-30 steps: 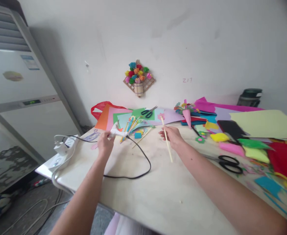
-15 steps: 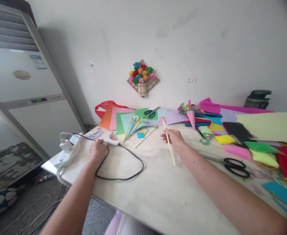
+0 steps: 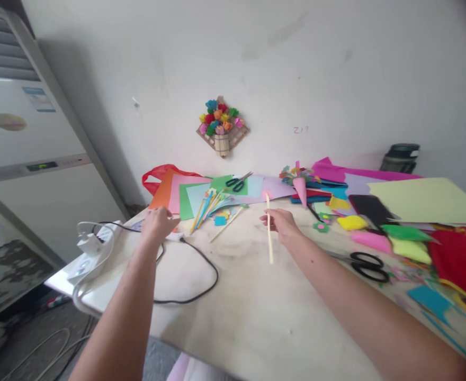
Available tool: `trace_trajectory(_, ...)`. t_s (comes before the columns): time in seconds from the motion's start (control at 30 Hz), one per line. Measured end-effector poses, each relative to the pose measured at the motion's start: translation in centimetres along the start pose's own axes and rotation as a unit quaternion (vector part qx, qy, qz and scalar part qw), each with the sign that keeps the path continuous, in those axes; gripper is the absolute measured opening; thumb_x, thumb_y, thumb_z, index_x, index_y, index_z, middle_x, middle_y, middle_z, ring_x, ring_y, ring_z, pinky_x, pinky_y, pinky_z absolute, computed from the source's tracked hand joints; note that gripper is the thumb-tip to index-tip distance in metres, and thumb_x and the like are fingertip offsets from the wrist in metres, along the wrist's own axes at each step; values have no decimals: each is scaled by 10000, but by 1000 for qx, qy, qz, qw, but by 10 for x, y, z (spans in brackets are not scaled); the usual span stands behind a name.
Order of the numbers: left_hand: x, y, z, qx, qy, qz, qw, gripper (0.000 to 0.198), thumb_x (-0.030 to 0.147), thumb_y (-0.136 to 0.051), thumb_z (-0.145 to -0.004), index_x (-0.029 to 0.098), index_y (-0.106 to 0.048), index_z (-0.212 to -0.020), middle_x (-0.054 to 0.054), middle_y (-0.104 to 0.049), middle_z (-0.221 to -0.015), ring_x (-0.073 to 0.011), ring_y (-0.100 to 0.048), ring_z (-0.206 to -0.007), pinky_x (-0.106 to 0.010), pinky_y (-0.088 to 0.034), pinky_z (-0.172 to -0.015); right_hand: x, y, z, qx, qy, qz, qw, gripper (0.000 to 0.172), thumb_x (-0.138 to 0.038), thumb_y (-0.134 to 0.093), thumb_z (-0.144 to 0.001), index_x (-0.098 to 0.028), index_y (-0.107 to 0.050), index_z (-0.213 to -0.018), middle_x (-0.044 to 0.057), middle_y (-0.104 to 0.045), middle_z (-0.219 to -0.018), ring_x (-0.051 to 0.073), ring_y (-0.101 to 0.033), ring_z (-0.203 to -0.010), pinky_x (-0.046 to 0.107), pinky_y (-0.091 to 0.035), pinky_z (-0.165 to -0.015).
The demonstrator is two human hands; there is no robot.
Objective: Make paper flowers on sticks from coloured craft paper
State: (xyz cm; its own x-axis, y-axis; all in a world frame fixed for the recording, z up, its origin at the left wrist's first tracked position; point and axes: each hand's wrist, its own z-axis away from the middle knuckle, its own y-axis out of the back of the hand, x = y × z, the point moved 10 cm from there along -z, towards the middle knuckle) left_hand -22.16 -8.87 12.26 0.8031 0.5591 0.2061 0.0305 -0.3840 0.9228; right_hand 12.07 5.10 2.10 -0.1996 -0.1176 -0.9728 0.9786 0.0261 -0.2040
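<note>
My right hand [image 3: 283, 225] pinches a pale yellow stick [image 3: 270, 246], held upright over the table. At its top is a small pink paper flower [image 3: 267, 196]. My left hand [image 3: 157, 226] hovers near the table's left side, its fingers apart and nothing visible in them. Just beside and below it lies a white tool, apparently a glue gun [image 3: 175, 237], with a black cord [image 3: 207, 267] looping across the table. Between my hands are a bundle of coloured paper strips [image 3: 209, 207], a blue paper square [image 3: 220, 220] and another pale stick [image 3: 227, 225].
A power strip [image 3: 92, 254] sits at the left table edge. Coloured sheets and green-handled scissors [image 3: 236, 183] lie at the back, by a pink paper cone bouquet [image 3: 300, 190]. On the right are black-handled scissors [image 3: 370, 266], a phone [image 3: 370, 210] and several clay packets [image 3: 372, 242].
My left hand has let go of the white glue gun and lifted off it. The stick in my right hand stands more upright. The view has shifted slightly right.
</note>
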Motion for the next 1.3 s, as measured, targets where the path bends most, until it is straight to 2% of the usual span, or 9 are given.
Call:
trace_trajectory(0.1, 77, -1, 6, 20, -60, 148, 987, 228, 384, -573, -654, 169, -603, -725, -67, -638, -739, -217, -585, -773, -288, -415, -651, -2, 18, -7, 50, 18, 24, 998, 54, -150, -564, -692, -131, -565, -641, -6, -581, -520, 78, -498, -425, 176, -358, -377)
trace_trajectory(0.17, 134, -20, 16, -32, -102, 271, 957, 208, 367, -631, -595, 168, -575, -618, -27, -593, -597, -184, -578, -673, -262, -408, -595, -4, 32, -11, 86, 35, 46, 995, 57, -180, -607, -657, -133, -590, -632, -36, -520, -477, 71, -447, -413, 181, -350, -379)
trace_trajectory(0.27, 205, -63, 37, -149, -100, 512, 840, 253, 352, -677, -545, 163, -509, -542, 6, -539, -497, -132, -547, -533, -238, -406, -527, -7, 51, -16, 117, 50, 58, 990, 129, -248, -651, -613, -136, -637, -675, -60, -454, -434, 71, -379, -395, 193, -320, -368)
trace_trajectory(0.37, 246, -106, 56, -222, -36, 646, 729, 291, 308, -727, -497, 152, -481, -504, 5, -540, -476, -108, -532, -484, -229, -410, -511, -12, 63, -20, 134, 61, 39, 988, 202, -288, -658, -590, -129, -664, -714, -52, -467, -446, 74, -368, -406, 197, -305, -369)
trace_trajectory(0.57, 290, -161, 77, -314, 36, 741, 592, 236, 269, -724, -564, 128, -538, -528, -39, -608, -538, -107, -568, -512, -253, -462, -595, -22, 68, -23, 120, 95, 8, 988, 159, -284, -652, -584, -152, -675, -670, -4, -597, -586, 100, -506, -551, 186, -375, -461)
trace_trajectory(0.73, 323, -177, 81, -374, 31, 775, 508, 218, 312, -673, -654, 123, -566, -648, -18, -590, -517, -109, -562, -472, -248, -460, -545, -27, 70, -27, 115, 120, -6, 986, 172, -300, -663, -583, -154, -673, -672, 17, -644, -651, 130, -573, -625, 211, -433, -545)
trace_trajectory(0.87, 338, -181, 89, -414, 7, 784, 463, 340, 417, -655, -669, 100, -592, -772, -43, -613, -549, -124, -573, -473, -247, -454, -508, -27, 65, -33, 98, 93, -62, 989, 233, -337, -666, -599, -158, -650, -746, -4, -604, -595, 110, -537, -487, 211, -400, -423)
trace_trajectory(1.0, 334, -170, 96, -435, -43, 782, 446, 361, 400, -711, -614, 87, -598, -752, -41, -617, -566, -94, -547, -448, -208, -418, -465, -24, 56, -37, 81, 61, -86, 991, 261, -341, -667, -602, -156, -639, -784, -41, -519, -500, 68, -407, -353, 191, -285, -326)
trace_trajectory(1.3, 317, -165, 89, -409, -55, 782, 468, 283, 330, -734, -576, 110, -573, -650, 3, -559, -487, -51, -468, -378, -173, -341, -408, -25, 56, -44, 104, 94, -50, 989, 207, -326, -591, -652, -137, -652, -709, 5, -553, -580, 96, -500, -525, 193, -371, -467)
